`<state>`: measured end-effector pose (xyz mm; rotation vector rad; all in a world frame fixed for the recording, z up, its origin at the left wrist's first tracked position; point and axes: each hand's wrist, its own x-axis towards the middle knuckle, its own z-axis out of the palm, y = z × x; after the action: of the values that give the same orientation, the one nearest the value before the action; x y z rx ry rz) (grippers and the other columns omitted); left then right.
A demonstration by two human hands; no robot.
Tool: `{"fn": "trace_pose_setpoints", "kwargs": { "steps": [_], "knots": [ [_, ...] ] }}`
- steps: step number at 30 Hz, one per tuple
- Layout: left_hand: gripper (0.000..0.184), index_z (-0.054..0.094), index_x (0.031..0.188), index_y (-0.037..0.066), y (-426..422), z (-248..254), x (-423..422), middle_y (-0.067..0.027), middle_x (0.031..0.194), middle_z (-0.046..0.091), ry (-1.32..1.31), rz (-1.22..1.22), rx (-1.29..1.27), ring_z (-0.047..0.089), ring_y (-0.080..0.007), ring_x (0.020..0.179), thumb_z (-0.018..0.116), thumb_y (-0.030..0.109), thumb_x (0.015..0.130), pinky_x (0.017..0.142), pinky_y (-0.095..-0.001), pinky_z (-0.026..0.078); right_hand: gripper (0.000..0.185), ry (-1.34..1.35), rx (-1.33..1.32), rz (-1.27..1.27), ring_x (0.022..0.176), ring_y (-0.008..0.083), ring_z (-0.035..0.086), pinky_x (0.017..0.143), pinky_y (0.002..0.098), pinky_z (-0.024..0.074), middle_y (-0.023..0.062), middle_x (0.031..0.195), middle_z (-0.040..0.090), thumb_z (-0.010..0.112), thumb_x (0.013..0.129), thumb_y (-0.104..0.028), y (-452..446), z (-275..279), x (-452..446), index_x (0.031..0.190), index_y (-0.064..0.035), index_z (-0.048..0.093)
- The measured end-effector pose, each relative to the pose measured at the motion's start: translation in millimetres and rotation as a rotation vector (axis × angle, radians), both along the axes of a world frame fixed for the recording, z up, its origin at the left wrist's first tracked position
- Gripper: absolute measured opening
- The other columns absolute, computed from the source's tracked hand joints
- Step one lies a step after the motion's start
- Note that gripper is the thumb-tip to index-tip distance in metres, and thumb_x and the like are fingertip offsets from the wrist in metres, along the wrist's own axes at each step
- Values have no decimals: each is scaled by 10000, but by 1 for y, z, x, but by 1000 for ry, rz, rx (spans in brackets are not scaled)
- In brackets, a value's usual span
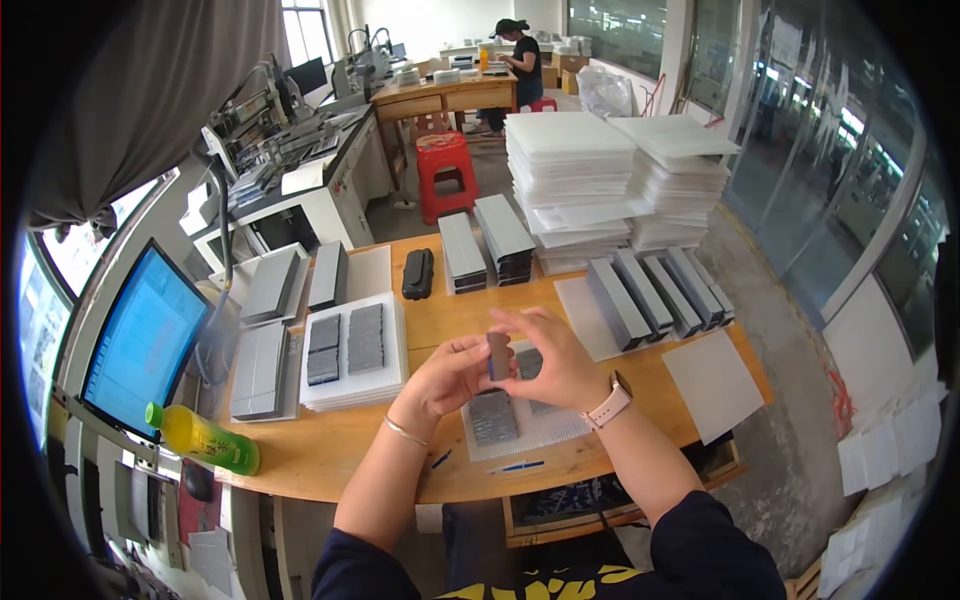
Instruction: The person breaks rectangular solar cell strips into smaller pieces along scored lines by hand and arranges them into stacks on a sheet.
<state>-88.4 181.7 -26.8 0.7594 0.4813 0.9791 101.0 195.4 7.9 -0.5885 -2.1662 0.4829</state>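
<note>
A small flat rectangular piece [498,356], dark brownish-grey, is held upright above the table between my two hands. My left hand [446,374] pinches its left side with thumb and fingers. On the other side, my right hand [552,358] curves round it, thumb near the lower end and fingers near the top. Below them, a ribbed white sheet [560,436] bears a block of grey pieces [493,418]; another grey block [530,362] is partly hidden by my right hand. A blue pen [522,466] lies at the sheet's near edge.
A white sheet stack [352,393] with grey blocks stands left. Long grey stacks [630,300] line the right, before tall white foam piles [570,165]. A bottle [203,438] and monitor [148,340] are at left. Another person [524,65] works at a far table.
</note>
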Motion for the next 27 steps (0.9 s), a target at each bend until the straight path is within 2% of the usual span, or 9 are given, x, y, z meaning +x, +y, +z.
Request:
{"fn": "trace_pose_setpoints", "kwargs": {
  "steps": [5, 11, 17, 20, 23, 26, 27],
  "knots": [
    [308, 554, 1065, -39, -1, 1, 11, -103, 921, 611, 163, 227, 12, 601, -173, 841, 630, 117, 810, 750, -293, 491, 693, -71, 48, -118, 968, 262, 484, 869, 354, 399, 32, 1019, 582, 709, 584, -116, 2, 2, 0, 1231, -108, 461],
    [247, 624, 946, -29, -5, -6, 19, -57, 793, 643, 547, 465, 252, 583, -97, 730, 694, 57, 725, 660, -225, 460, 686, -142, 245, -195, 969, 256, 482, 882, 363, 392, 32, 1003, 582, 707, 581, -107, 3, -5, -3, 1224, -121, 471],
    [120, 628, 863, -38, -9, 2, 23, -59, 769, 639, 609, 558, 252, 587, -100, 696, 658, -3, 752, 661, -223, 475, 684, -170, 333, -211, 1008, 268, 473, 906, 381, 382, 60, 1053, 558, 711, 577, -108, 4, -10, -7, 1217, -106, 471],
    [114, 630, 864, -32, -6, -5, 21, -57, 781, 641, 536, 622, 248, 585, -93, 699, 656, 1, 758, 663, -214, 469, 640, -53, 199, -193, 1047, 248, 479, 901, 357, 399, 71, 1101, 524, 700, 637, -81, -4, 0, -9, 1228, -107, 457],
    [106, 635, 868, -23, -9, 4, 18, -52, 789, 643, 558, 602, 270, 585, -93, 706, 651, 9, 768, 675, -209, 465, 475, 286, -96, -138, 971, 201, 558, 816, 303, 454, 79, 1022, 580, 697, 699, -80, -3, -6, -10, 1139, -60, 520],
    [173, 636, 911, -30, -7, 2, 19, -44, 791, 648, 536, 589, 289, 581, -79, 721, 670, 49, 761, 681, -217, 466, 282, 296, -606, -23, 820, 114, 588, 719, 228, 473, 57, 903, 610, 682, 745, -66, 13, -24, -2, 1001, -17, 573],
    [173, 635, 914, -28, -7, 2, 20, -43, 797, 647, 530, 583, 287, 580, -80, 727, 667, 47, 762, 687, -217, 466, 235, 305, -640, -17, 796, 99, 586, 702, 214, 471, 43, 872, 612, 675, 753, -64, 13, -22, -1, 962, -13, 579]
  ]
}}
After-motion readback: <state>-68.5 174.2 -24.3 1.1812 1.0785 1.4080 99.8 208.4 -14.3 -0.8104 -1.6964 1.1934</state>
